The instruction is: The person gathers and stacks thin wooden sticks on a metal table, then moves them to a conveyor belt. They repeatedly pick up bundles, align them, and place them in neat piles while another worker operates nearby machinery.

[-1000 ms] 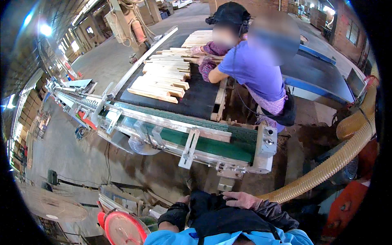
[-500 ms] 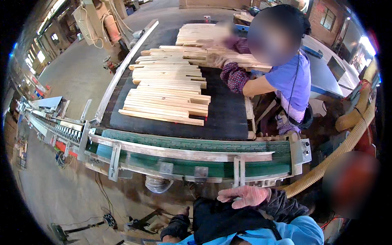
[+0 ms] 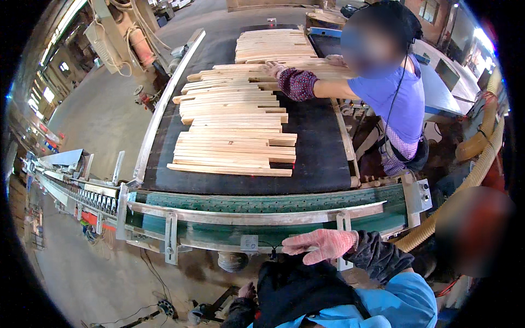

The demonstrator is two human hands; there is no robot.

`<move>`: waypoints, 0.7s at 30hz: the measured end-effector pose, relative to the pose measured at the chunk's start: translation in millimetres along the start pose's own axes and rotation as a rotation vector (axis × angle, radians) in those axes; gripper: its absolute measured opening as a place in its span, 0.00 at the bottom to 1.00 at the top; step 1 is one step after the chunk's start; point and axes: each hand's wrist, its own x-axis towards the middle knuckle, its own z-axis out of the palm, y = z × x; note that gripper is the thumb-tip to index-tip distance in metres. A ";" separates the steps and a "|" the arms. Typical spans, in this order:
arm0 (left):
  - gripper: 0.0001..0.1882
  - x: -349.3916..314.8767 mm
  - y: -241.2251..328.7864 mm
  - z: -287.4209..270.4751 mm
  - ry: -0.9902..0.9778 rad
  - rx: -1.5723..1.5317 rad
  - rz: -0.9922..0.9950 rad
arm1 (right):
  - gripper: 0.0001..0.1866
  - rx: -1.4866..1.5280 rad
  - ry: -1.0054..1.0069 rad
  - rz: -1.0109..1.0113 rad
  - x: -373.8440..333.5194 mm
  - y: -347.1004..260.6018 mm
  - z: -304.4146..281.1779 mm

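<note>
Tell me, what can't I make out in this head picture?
Hard to make out in the head view:
- Left hand: small and dim; can't tell if it holds anything.
- Right hand: its palm is turned away from the camera.
- Upper strips: their right ends pass behind the co-worker.
- Co-worker's face: covered by blur.
- Red thing at the right: blurred.

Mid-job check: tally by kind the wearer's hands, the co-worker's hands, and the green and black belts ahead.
Wearer's left hand and right hand: 2
Co-worker's hands: 2
Green belt: 1
Black belt: 1
Total: 6
</note>
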 end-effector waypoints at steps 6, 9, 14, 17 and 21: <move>0.11 -20.9 -33.9 -72.3 0.534 0.560 -0.433 | 0.40 0.017 -0.006 -0.014 1.0 -9.6 -14.0; 0.09 -25.0 -12.4 -158.2 1.061 -0.175 -0.481 | 0.40 -0.053 0.031 -0.010 7.4 -4.8 -21.6; 0.16 -47.1 228.5 -328.0 1.404 -0.672 0.280 | 0.37 -0.248 0.100 -0.043 31.4 -19.8 -27.8; 0.13 -7.0 283.5 -395.5 1.099 -0.762 0.433 | 0.36 -0.287 0.171 0.029 57.6 -35.9 -25.4; 0.15 83.3 310.8 -452.5 0.651 -0.172 0.671 | 0.37 -0.262 0.291 0.045 97.3 -45.9 -14.1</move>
